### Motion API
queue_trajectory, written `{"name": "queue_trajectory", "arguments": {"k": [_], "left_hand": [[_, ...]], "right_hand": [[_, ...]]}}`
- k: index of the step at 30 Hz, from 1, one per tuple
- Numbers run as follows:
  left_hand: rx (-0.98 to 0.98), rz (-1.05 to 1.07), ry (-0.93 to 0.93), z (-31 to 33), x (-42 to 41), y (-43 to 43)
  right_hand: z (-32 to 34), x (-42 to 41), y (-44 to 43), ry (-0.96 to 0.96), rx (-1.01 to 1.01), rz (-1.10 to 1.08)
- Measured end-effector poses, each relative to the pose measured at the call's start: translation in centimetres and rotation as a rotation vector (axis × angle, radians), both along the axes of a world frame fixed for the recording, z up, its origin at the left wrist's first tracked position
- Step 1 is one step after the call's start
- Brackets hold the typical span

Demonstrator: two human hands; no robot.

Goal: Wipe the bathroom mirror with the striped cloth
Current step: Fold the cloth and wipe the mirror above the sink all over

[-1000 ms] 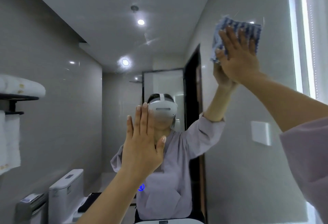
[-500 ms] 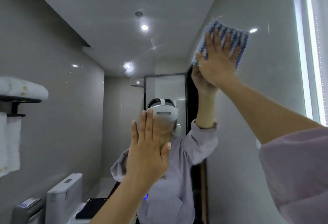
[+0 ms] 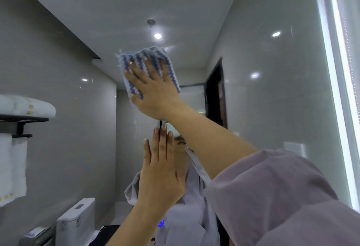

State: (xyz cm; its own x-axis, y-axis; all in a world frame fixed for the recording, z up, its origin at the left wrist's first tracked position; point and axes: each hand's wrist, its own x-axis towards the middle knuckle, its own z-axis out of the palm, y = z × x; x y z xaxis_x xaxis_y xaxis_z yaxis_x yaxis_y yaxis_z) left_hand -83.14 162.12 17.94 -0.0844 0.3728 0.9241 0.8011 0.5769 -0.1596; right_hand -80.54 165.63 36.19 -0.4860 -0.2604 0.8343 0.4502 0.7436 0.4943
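The bathroom mirror (image 3: 263, 93) fills the view, edged by a lit white strip along its top and right side. A blue and white striped cloth (image 3: 136, 60) lies flat against the glass in the upper middle. My right hand (image 3: 153, 87) presses it there with fingers spread, the arm reaching up from the lower right in a mauve sleeve. Lower down, my left hand (image 3: 161, 175) rests flat on the glass with fingers together and straight, holding nothing. It covers much of my own reflection.
Reflected in the mirror are a towel shelf with white towels (image 3: 17, 109) at the left, a toilet (image 3: 76, 224) at the lower left, a dark doorway (image 3: 216, 91) and ceiling spotlights (image 3: 157, 35). The lit frame (image 3: 339, 89) bounds the glass on the right.
My right hand has slid the cloth leftward across the glass, from near the upper right corner to the upper middle. The left hand stays flat on the mirror. The camera has tilted upward.
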Motion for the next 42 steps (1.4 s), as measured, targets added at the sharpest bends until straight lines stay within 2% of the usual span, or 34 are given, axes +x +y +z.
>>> {"name": "queue_trajectory", "arguments": {"k": [3, 9, 17, 24, 32, 38, 42], "left_hand": [[0.003, 0.003, 0.005, 0.0, -0.1, 0.0], [-0.002, 0.007, 0.006, -0.1, -0.2, 0.0], [0.001, -0.01, 0.013, 0.0, -0.1, 0.0], [-0.003, -0.025, 0.004, 0.0, 0.0, -0.1], [0.003, -0.044, -0.022, 0.1, 0.3, -0.1], [0.012, -0.061, -0.024, 0.1, 0.4, 0.0], [0.002, -0.049, -0.036, 0.1, 0.5, -0.1]], "right_hand": [[0.4, 0.1, 0.4, -0.113, 0.019, -0.02], [2.4, 1.7, 2.3, -0.13, 0.066, -0.045], [5.9, 8.0, 8.6, 0.137, -0.194, -0.023], [5.5, 13.8, 14.9, 0.304, -0.427, -0.052], [4.9, 12.1, 13.8, 0.367, -0.523, -0.059], [4.7, 11.1, 12.4, 0.382, -0.569, -0.043], [3.8, 8.4, 9.3, 0.309, -0.388, 0.014]]}}
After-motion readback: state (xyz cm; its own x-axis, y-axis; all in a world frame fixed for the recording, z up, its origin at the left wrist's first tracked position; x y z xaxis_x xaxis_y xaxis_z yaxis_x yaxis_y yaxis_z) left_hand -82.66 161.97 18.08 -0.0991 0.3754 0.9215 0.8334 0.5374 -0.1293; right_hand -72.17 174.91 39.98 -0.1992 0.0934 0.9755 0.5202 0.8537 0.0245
